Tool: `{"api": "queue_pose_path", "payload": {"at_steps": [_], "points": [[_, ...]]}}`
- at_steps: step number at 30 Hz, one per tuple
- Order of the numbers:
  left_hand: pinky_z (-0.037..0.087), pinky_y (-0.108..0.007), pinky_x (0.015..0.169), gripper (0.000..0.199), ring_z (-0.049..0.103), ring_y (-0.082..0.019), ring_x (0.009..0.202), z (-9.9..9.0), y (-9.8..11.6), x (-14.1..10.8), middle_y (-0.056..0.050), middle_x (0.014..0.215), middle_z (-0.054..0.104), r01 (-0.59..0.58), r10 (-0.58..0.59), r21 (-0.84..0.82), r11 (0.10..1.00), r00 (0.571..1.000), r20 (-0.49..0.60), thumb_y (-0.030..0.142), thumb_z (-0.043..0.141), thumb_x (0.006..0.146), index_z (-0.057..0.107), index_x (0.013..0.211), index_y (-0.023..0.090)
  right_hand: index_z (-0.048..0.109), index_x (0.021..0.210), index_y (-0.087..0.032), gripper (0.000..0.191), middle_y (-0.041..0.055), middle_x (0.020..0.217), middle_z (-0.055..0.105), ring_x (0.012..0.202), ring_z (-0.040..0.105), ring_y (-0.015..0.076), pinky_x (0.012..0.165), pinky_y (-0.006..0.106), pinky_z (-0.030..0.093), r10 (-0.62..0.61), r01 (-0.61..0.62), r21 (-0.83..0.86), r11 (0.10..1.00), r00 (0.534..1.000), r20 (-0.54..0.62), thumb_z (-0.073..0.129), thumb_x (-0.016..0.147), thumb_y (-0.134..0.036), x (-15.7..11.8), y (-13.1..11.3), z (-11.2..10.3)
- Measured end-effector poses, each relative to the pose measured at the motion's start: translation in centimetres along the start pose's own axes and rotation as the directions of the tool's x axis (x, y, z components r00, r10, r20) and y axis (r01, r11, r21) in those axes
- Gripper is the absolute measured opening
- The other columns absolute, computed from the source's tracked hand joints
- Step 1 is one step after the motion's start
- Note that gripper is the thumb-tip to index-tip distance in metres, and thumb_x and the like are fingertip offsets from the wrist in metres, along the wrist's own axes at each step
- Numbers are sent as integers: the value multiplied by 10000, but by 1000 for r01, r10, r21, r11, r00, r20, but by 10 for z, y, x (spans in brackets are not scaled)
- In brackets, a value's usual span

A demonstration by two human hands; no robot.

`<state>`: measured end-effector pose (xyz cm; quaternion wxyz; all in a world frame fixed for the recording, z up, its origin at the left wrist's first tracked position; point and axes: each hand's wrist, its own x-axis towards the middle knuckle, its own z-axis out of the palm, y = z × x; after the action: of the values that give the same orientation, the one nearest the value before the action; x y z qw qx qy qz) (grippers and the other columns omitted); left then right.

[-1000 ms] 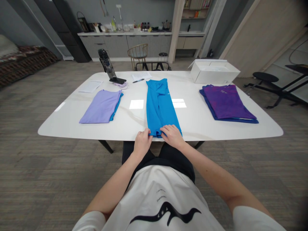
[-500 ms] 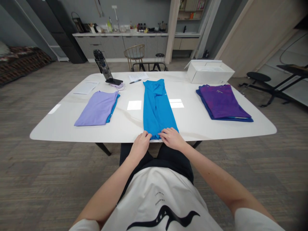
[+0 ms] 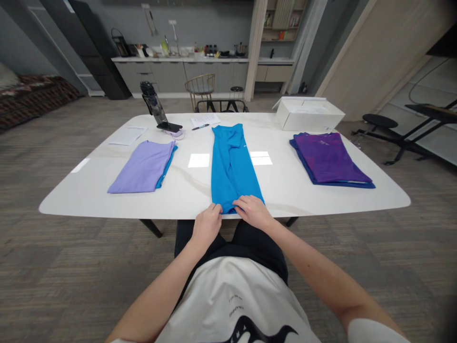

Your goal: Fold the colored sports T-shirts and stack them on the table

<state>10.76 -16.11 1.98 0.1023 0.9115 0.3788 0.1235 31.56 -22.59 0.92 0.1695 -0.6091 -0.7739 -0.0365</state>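
A bright blue shirt (image 3: 233, 166), folded into a long narrow strip, lies down the middle of the white table (image 3: 185, 190) with its lower end at the front edge. My left hand (image 3: 207, 223) pinches the left corner of that lower end, fingertips closed on the cloth. On the right part of the same end, my right hand (image 3: 253, 211) has its fingers bent over the fabric and gripping it; its thumb is mostly hidden. A sleeve lies folded across the shirt's upper part.
Left of the shirt is a folded lavender garment (image 3: 143, 166) over a blue one. Folded purple garments (image 3: 328, 157) lie on the right. Behind stand a dark bottle (image 3: 154, 105), a phone (image 3: 170, 127), a pen (image 3: 200, 127), papers (image 3: 127, 135) and a white box (image 3: 309, 116).
The view has tilted slightly, so the table sits lower in the picture. Both hands stay at the shirt's lower end, where the bunched hem now lies flatter.
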Motion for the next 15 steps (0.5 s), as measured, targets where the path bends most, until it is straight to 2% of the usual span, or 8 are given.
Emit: {"api": "queue_pose_path", "payload": {"at_steps": [2,5,7,10,12,15], "points": [[455,-345,764,164,635,-203,835,-6,-4,0,-34,902,651,-135,136,-16,991,989,66,126,484,942,623,961,211,708,1085,-202,220,61,946,673,906,614,191,787,328,369,-17,15,42,999,999,36,542,1040,-339,-4,0,-2],[459,-345,852,174,634,-196,952,-16,-18,3,-40,977,669,-303,328,-188,934,937,120,231,494,985,655,1053,230,703,1174,-228,278,57,985,682,953,635,194,811,325,403,-33,20,136,991,995,91,536,1041,-406,-12,6,-8],[461,-346,891,260,619,-192,1015,-21,-32,10,-53,1076,671,-340,376,-253,906,920,111,221,450,1002,658,1155,248,688,1224,-239,277,57,1020,682,963,638,191,824,322,424,6,-21,168,986,996,86,503,1057,-361,-18,17,-12],[451,-385,967,415,587,-212,1121,-23,-55,26,-71,1208,659,-392,421,-202,897,898,126,83,406,950,678,1204,268,722,1139,-238,251,57,1019,669,908,631,188,823,320,447,33,-46,153,987,996,87,499,1026,-209,-24,43,-21],[434,-417,1041,478,559,-223,1208,-21,-68,38,-68,1278,648,-440,472,-195,876,866,164,42,415,911,692,1215,284,744,1073,-231,277,65,1037,665,904,629,193,828,329,459,11,-25,120,992,993,115,505,978,-129,-27,62,-27],[416,-434,1121,473,548,-214,1270,-19,-78,49,-71,1314,650,-494,552,-281,823,813,186,73,422,930,697,1240,300,753,1081,-237,346,73,1098,674,969,640,207,847,351,481,-28,11,101,995,984,179,489,932,-69,-33,87,-35]]}}
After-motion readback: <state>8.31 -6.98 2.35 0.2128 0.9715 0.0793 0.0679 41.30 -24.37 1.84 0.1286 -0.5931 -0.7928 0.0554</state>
